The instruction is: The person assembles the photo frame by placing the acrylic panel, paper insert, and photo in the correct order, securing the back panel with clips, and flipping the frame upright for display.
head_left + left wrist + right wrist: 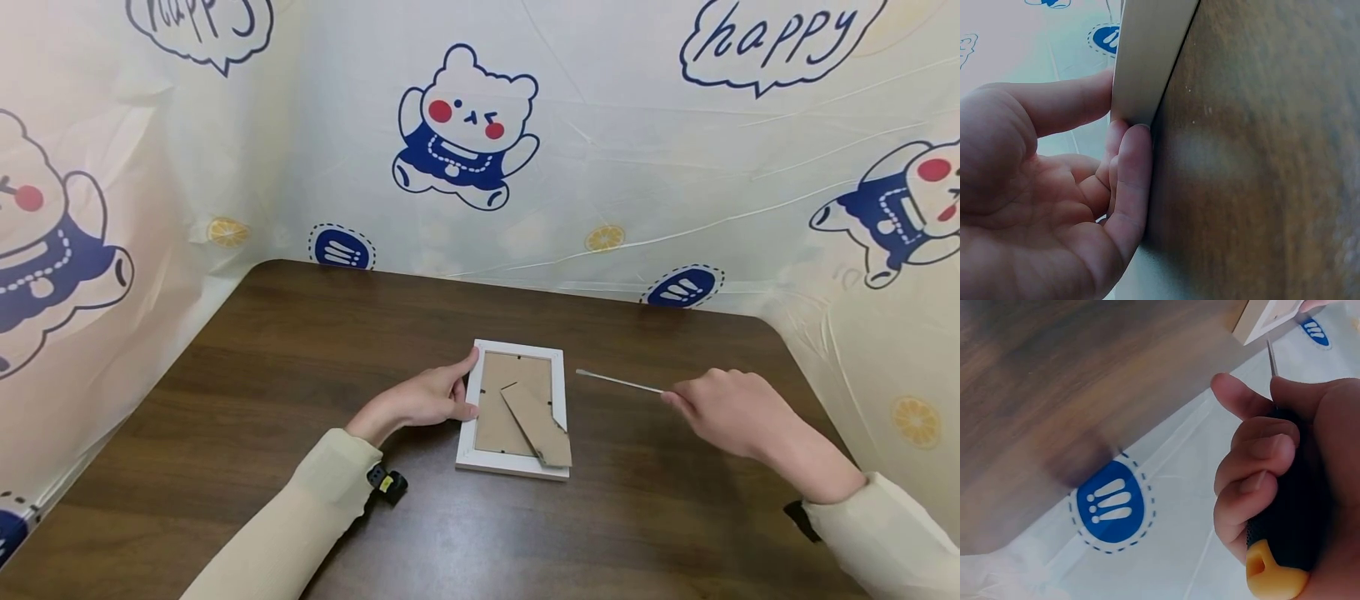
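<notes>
A white picture frame (513, 465) lies face down on the table, its brown backing board (498, 425) upward. Small dark tabs sit around the board's edge, and a slanted stand leg (551, 442) is attached on it. My left hand (431, 396) grips the frame's left side; in the left wrist view the thumb and curled fingers touch its pale edge (1150, 56). To the right of the frame, my right hand (731, 412) holds a flat-tipped screwdriver (618, 382). Its black and yellow handle (1294, 506) is inside the curled fingers. The tip points at the frame, apart from it.
The dark wooden table (337, 333) extends around the frame. A pale curtain (585, 167) printed with bears and "happy" bubbles hangs behind the table and along both sides. A black strap device (387, 483) is on the left wrist.
</notes>
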Available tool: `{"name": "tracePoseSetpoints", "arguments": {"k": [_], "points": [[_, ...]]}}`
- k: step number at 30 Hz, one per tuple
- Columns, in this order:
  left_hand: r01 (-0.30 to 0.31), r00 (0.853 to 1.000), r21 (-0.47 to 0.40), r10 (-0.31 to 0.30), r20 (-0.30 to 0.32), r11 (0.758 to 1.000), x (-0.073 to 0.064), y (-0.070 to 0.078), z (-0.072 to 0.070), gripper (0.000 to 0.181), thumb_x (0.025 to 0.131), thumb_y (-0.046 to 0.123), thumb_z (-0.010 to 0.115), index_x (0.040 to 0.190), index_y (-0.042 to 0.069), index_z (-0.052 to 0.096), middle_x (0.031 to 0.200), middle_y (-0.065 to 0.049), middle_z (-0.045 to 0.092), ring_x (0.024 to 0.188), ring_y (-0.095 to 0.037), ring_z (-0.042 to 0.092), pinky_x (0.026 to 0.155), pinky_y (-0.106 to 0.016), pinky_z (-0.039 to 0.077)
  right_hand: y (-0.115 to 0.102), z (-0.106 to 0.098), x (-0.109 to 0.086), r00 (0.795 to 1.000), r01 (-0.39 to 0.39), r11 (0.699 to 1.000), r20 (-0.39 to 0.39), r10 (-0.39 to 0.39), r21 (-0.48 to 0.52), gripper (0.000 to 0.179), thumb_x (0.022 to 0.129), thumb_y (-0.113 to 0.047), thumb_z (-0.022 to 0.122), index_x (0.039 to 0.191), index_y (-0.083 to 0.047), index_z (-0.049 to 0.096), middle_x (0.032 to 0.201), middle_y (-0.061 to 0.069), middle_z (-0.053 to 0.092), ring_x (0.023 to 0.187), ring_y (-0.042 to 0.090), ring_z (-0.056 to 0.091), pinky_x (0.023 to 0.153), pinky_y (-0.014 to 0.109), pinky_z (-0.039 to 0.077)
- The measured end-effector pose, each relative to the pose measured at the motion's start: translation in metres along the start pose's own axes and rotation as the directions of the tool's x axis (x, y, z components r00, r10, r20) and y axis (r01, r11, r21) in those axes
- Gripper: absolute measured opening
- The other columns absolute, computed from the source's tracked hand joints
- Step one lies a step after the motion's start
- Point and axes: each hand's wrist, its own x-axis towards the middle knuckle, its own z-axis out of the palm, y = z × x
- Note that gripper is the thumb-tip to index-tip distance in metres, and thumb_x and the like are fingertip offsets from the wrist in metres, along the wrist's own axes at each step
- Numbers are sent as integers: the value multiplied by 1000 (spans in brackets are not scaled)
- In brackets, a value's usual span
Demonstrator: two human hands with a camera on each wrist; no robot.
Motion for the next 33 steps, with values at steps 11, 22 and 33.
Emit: {"name": "tracePoseSetpoints", "arguments": {"k": [11, 22, 33], "points": [[5, 1000, 4, -5, 1, 1000, 0, 0, 1, 99, 97, 17, 78, 171, 10, 13, 87, -3, 58, 75, -14, 52, 73, -30, 45, 23, 12, 19, 998, -51, 998, -21, 52, 41, 30, 109, -31, 59, 82, -18, 63, 65, -7, 51, 63, 21, 60, 57, 52, 51], [8, 1000, 3, -8, -4, 1000, 0, 1, 1, 98, 97, 15, 78, 171, 10, 13, 87, -4, 57, 76, -14, 52, 73, -30, 45, 44, 34, 42, 999, -42, 983, 21, 39, 180, 30, 112, -25, 56, 100, -3, 74, 87, 8, 71, 86, 32, 70, 83, 56, 57], [7, 1000, 10, -7, -2, 1000, -1, 2, 1, 98, 97, 16, 78, 171, 10, 13, 87, -4, 57, 76, -14, 52, 74, -30, 45, 63, 54, 61, 998, -60, 972, 7, 60, 226, 26, 111, -26, 58, 90, -12, 62, 71, -2, 53, 67, 17, 52, 68, 40, 46]]}}
